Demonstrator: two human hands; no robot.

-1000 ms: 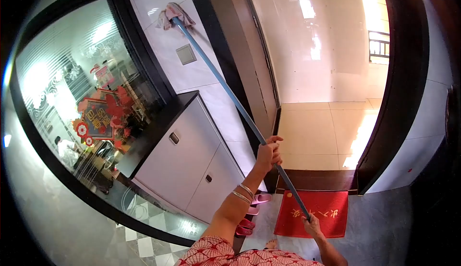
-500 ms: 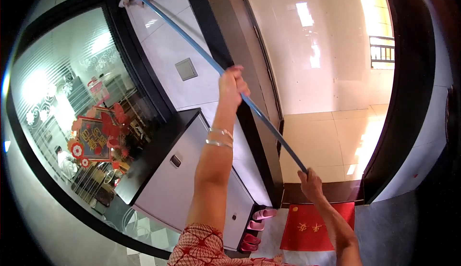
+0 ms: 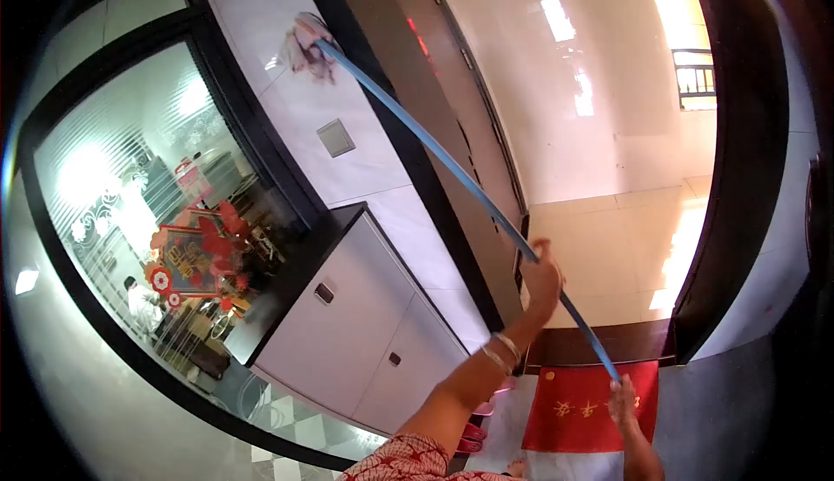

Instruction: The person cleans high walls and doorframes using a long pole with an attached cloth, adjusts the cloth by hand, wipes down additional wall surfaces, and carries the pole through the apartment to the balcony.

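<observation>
The work looks under way, not finished: the cloth (image 3: 306, 48) at the far end of the pole (image 3: 430, 142) lies against the wall (image 3: 373, 168), above the switch (image 3: 336, 138). It is blurred – I cannot tell which tiles are done or left. The right hand (image 3: 622, 401) is closed round the pole's near end; the left hand (image 3: 542, 279) is higher, fingers partly extended – how firmly it grips, I cannot tell.

The left arm (image 3: 460, 403) stretches forward and rightward, ahead of the right; its left hand (image 3: 544, 279) is curled loosely, one fingertip pointing up. The right hand (image 3: 622, 401), nearer the body, is closed, its forearm (image 3: 641, 453) rising towards the wrist.
</observation>
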